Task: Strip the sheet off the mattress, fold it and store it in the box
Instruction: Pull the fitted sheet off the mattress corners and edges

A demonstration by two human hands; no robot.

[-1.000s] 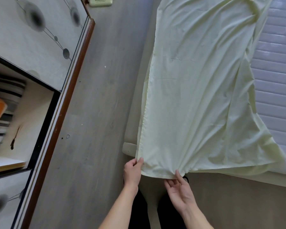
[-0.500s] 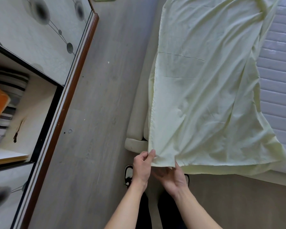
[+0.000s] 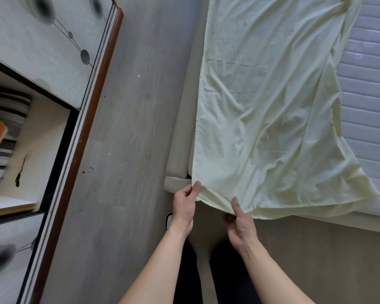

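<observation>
Left hand (image 3: pixel 184 205) and right hand (image 3: pixel 239 224) each pinch the sheet (image 3: pixel 261 117) hem; best to align corners squarely before folding away from them.

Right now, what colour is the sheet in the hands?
Pale yellow-green, plain, no pattern; the sheet shows in the head view.

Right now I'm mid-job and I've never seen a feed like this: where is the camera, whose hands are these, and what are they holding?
There is no machine here: a person wears a wide-angle camera on the head, looking down at both bare hands. The left hand and right hand each pinch the near edge of a pale yellow sheet. The sheet lies spread along the mattress, whose ribbed surface shows bare at the right. On the left stands a wardrobe with an open shelf. Between them is grey floor. No box is in view.
</observation>
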